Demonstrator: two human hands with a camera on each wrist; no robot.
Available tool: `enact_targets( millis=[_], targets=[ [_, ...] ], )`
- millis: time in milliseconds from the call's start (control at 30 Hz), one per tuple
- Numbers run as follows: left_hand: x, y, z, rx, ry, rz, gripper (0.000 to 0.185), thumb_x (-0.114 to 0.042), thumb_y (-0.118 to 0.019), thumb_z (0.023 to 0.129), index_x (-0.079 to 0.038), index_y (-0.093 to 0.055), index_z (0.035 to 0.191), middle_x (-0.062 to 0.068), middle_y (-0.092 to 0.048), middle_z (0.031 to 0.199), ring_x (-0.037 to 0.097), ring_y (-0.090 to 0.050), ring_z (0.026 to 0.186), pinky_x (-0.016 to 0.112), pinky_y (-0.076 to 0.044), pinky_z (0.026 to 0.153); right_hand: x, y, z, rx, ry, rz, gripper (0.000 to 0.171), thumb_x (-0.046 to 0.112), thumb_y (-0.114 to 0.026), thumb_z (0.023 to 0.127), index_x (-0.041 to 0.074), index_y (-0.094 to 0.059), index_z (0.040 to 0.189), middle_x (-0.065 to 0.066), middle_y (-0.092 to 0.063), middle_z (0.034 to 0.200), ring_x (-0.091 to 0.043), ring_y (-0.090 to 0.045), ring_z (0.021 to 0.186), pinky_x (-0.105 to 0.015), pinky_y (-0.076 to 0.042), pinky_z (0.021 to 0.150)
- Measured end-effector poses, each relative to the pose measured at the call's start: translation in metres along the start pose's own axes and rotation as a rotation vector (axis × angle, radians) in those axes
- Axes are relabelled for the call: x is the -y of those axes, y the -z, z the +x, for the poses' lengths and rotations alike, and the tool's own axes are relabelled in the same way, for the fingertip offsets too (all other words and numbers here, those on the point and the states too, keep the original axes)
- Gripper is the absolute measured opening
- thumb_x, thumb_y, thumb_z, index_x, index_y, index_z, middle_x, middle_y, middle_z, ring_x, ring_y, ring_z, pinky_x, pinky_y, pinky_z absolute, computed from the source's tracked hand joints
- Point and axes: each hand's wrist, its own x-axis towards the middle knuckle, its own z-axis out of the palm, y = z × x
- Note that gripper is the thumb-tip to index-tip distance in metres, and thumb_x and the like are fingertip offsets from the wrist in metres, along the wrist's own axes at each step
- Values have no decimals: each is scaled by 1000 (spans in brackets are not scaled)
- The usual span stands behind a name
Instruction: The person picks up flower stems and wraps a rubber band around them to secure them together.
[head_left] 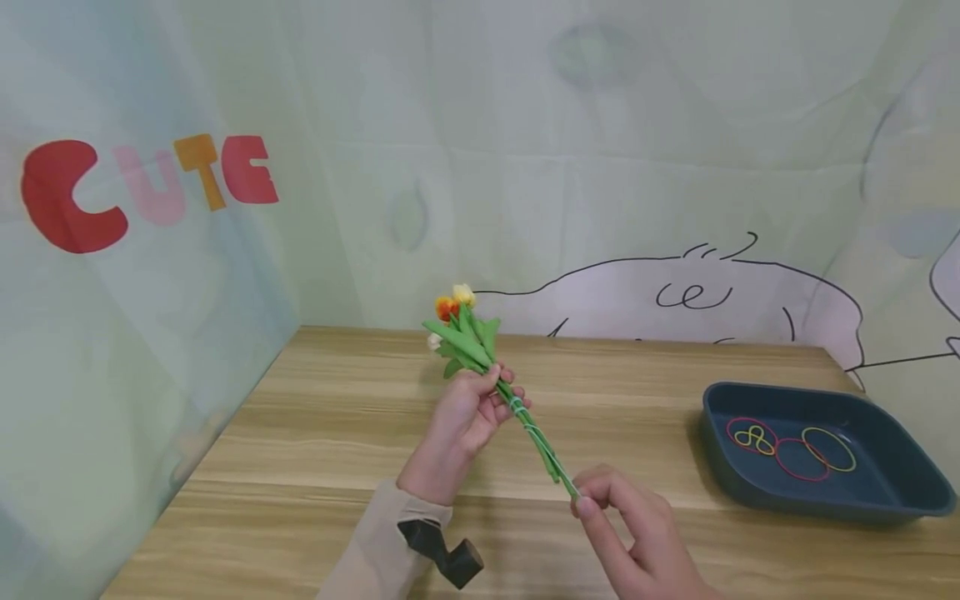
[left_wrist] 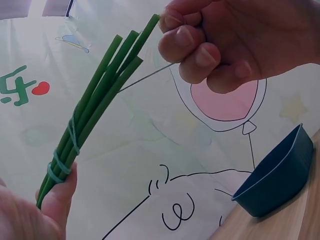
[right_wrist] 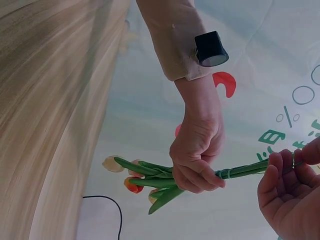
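A small bunch of tulips (head_left: 472,340), with orange and pale yellow heads and green leaves, slants over the table. My left hand (head_left: 467,410) grips its stems just below the leaves. A pale teal rubber band (left_wrist: 61,164) winds several times around the stems beside the left thumb. From there a thin stretched strand (left_wrist: 145,79) runs to my right hand (head_left: 637,533), whose thumb and fingers pinch it near the stem ends. In the right wrist view the flower heads (right_wrist: 134,185) point away from the right hand; its fingers hide the strand's end.
A dark blue tray (head_left: 832,500) stands at the right of the wooden table (head_left: 337,450), holding several red and yellow rubber bands (head_left: 802,460). A printed cloth backdrop (head_left: 480,167) hangs behind the table and along its left side.
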Motion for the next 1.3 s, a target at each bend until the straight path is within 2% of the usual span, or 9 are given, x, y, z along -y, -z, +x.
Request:
enact_targets(
  millis=[200,433,667,900,1000,1167,1300],
  targets=[
    [-3,4,2,-37,-19,-9,15,-3,-34,103,0,-45,94,1,-55,72,11,-59,59,29,-62,66,-1,-4,0,-30,26,-14,30,-11,-59,88,18,-56,93,7,-59,89,-6,-56,78,-19,-52,66],
    [-4,3,0,20,-17,36,13,-4,-33,104,-1,-44,96,1,-54,74,11,-60,61,28,-62,69,-7,-4,2,-75,124,-18,32,-17,-59,82,13,-57,92,3,-61,89,-8,-57,79,-17,-52,71],
    [-2,-1,-3,28,-25,38,18,-5,-32,104,-2,-44,91,0,-54,73,10,-60,60,27,-62,69,-11,-5,2,-82,134,29,33,-20,-58,81,10,-58,93,2,-59,88,-9,-55,79,-20,-50,66],
    [-1,-1,-4,-21,-91,6,22,-6,-31,105,-1,-46,89,3,-54,73,9,-62,61,28,-62,68,-13,-9,1,-113,126,-10,32,-20,-61,80,10,-60,94,1,-61,88,-10,-57,80,-16,-53,70],
    [0,-1,-4,-66,-142,22,24,-6,-32,105,-1,-46,86,4,-54,71,10,-63,61,30,-62,70,-12,-9,1,-143,105,-54,32,-18,-64,79,10,-62,95,5,-62,85,-7,-57,76,-14,-53,68],
    [0,-2,-3,-164,-228,49,16,-6,-37,104,0,-47,94,4,-53,76,14,-64,62,41,-61,76,-15,-7,4,-186,121,-131,31,-15,-68,76,11,-64,91,7,-60,77,-3,-54,69,-12,-50,64],
    [-1,-3,-4,-186,-271,99,13,-5,-39,103,1,-47,96,5,-54,77,14,-65,61,40,-62,74,-18,-4,5,-187,156,-197,33,-15,-69,71,13,-63,88,8,-58,76,-4,-53,70,-11,-48,62]
  ],
)
